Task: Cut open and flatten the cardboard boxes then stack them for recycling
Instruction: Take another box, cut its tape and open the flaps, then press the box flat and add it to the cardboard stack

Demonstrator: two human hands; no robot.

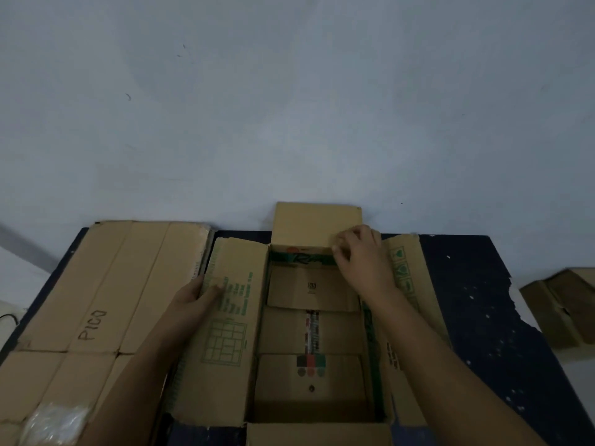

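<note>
My left hand [199, 292] presses the box's [312, 333] left flap [225, 317] flat, fingers straight; my right hand [357, 252] pinches the far flap [314, 222] at the counter's [476, 300] back edge, best folded outward firmly.

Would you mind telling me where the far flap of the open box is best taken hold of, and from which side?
Probably along the far flap's free top edge, reaching from above: it stands upright against the wall, so that edge is exposed, while its base is hinged to the box. The right hand already pinches its lower right corner; the left hand rests on the left flap.
</note>
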